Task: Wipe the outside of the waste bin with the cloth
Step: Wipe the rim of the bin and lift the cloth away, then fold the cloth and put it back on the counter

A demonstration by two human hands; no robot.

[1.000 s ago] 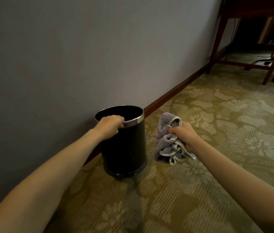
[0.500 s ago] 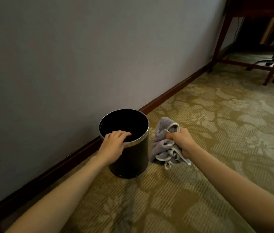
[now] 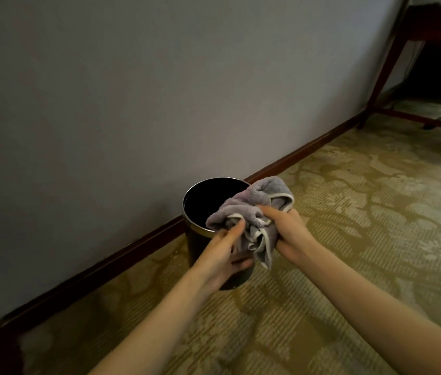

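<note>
A round black waste bin [image 3: 196,244] with a metal rim stands on the carpet close to the wall. A crumpled grey cloth [image 3: 257,209] with a white hem hangs over the bin's near right rim. My right hand [image 3: 287,234] grips the bunched cloth from the right. My left hand [image 3: 223,255] is in front of the bin's side, its fingers reaching up into the cloth's lower left fold and pinching it. Both hands hide much of the bin's front.
A grey wall [image 3: 133,104] with a dark wooden skirting board [image 3: 105,263] runs behind the bin. Patterned olive carpet [image 3: 349,239] spreads to the right. A dark wooden table [image 3: 392,66] stands at the far right with cables beneath it.
My left hand has let go of the bin's rim and taken hold of the cloth. My right hand has brought the cloth left, over the bin's rim.
</note>
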